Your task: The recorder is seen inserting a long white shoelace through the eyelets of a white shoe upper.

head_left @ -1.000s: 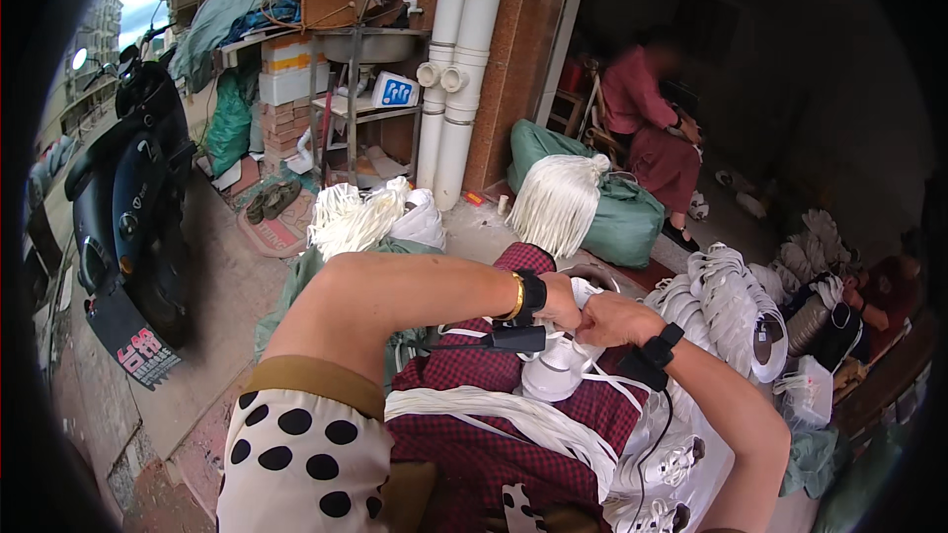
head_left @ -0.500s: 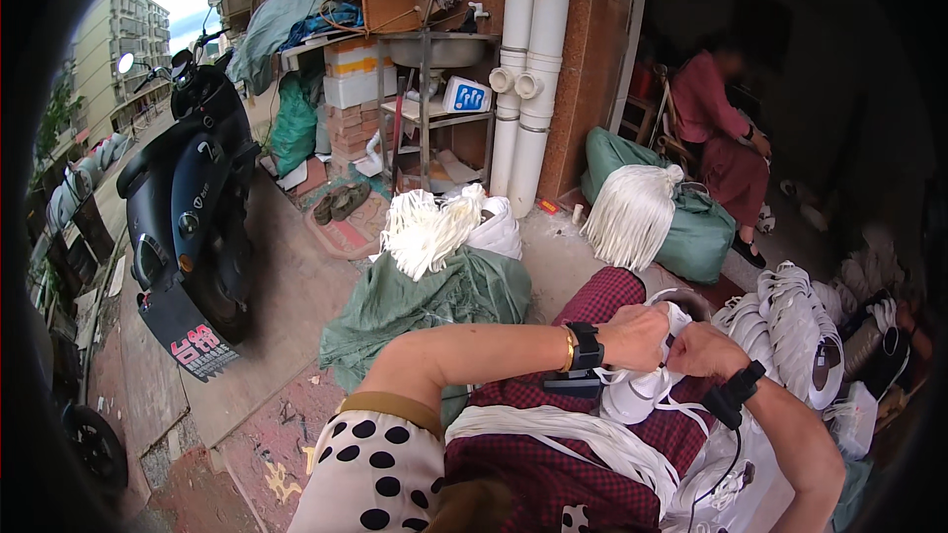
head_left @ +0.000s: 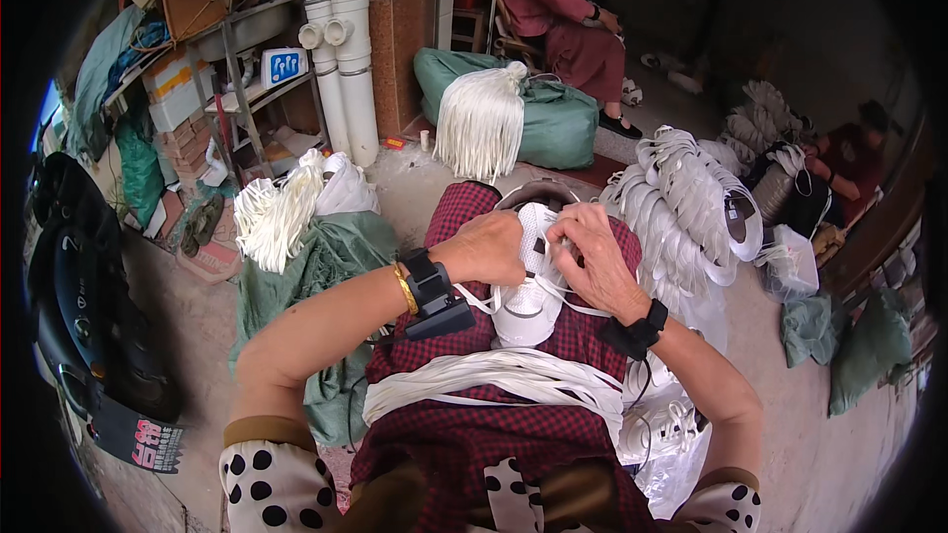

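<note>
A white sneaker (head_left: 524, 323) rests on my lap, its toe toward me and its dark-lined opening facing away. White shoelace (head_left: 478, 300) crosses its front and trails out at both sides. Against the shoe's left eyelet edge, my left hand (head_left: 488, 248) is closed and seems to grip the upper there. On the right edge, my right hand (head_left: 598, 264) has bent fingers pinched near the eyelets; what sits between its fingertips is too small to make out. A flat bundle of white laces (head_left: 494, 382) lies across my checked apron (head_left: 434, 448).
Stacked white shoes (head_left: 681, 199) stand at my right. Green sacks (head_left: 341, 252) and a lace bundle (head_left: 279, 217) are at left; another lace bundle (head_left: 481, 128) hangs over a sack ahead. A seated person (head_left: 563, 15) is beyond, another at far right. A scooter (head_left: 84, 306) stands left.
My view has swung to the right, so the scooter sits farther left. The sneaker now lies straight before me, and my hands, formerly together, have parted to its two sides.
</note>
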{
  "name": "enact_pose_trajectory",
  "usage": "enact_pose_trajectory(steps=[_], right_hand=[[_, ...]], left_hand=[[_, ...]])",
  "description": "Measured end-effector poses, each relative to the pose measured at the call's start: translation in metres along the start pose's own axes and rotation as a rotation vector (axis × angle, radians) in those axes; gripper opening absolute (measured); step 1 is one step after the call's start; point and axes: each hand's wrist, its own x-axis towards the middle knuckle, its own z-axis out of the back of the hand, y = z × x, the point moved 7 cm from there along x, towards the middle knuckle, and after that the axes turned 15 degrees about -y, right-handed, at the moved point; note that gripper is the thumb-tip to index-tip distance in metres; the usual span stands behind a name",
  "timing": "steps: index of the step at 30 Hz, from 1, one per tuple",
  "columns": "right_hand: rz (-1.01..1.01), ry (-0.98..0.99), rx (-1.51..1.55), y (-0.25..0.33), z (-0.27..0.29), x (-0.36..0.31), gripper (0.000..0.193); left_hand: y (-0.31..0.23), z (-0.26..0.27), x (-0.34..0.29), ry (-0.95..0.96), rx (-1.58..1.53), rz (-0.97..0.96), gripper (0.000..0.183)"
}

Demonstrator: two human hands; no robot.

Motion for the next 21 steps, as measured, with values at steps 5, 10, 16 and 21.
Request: enact_pose_trajectory(steps=[5,10,16,21], right_hand=[[0.029,0.056,-0.007,-0.008,-0.001,0.009,0.024],[-0.033,0.128,-0.045,-0.037,-0.020,0.022,0.019],[0.009,0.080,0.021,-0.022,-0.027,0.000,0.016],[0.024,0.066,0.041,-0.013,-0.025,-0.004,0.014]], left_hand=[[-0.025,0.025,0.018,0.201,0.065,0.128,0.039],[-0.007,0.015,0.028,0.128,0.019,0.249,0.033],[0.009,-0.001,0.002,0.017,-0.069,0.166,0.024],[0.017,-0.007,-0.014,-0.074,-0.211,0.147,0.017]])
